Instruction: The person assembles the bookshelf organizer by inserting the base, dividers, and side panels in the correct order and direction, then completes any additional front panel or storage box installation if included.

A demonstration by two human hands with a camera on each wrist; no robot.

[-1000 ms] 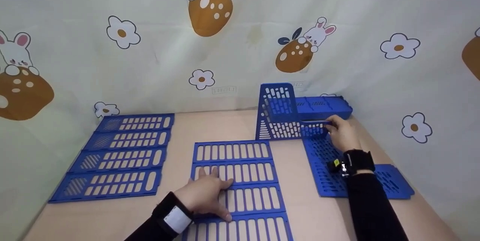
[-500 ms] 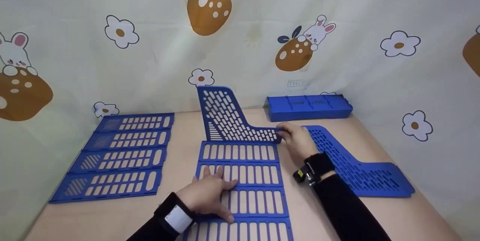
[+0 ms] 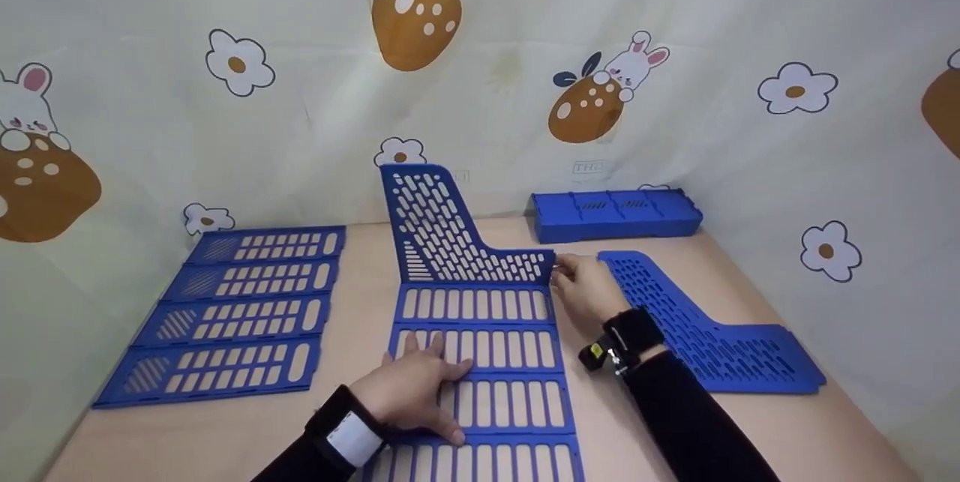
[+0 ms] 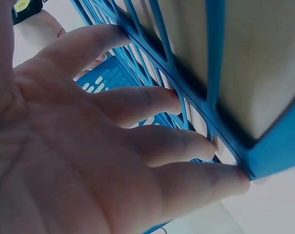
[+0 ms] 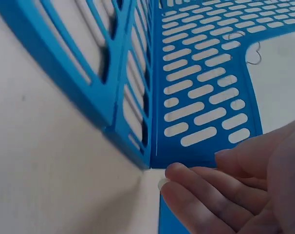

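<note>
Slotted blue against printed cream

Blue on the upright panel [image 3: 433,233] and the right flat panel [image 3: 727,351], with slanting rows of slots. Blue on the central grid [image 3: 510,375], evenly barred, and on the left panels [image 3: 244,297], with small windows and hatched ends. Blue on the box [image 3: 615,227]. Pale peach on the tabletop [image 3: 364,264]. Cream on the curtain [image 3: 315,2], printed with white flowers [image 3: 797,88] and white-dotted brown fruit [image 3: 416,21]. Black on both sleeves [image 3: 690,414].

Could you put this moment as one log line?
left hand: spread on slotted panel | right hand: holding upright L-shaped panel by its low end | upright L-shaped panel: at slotted panel's far edge
</note>
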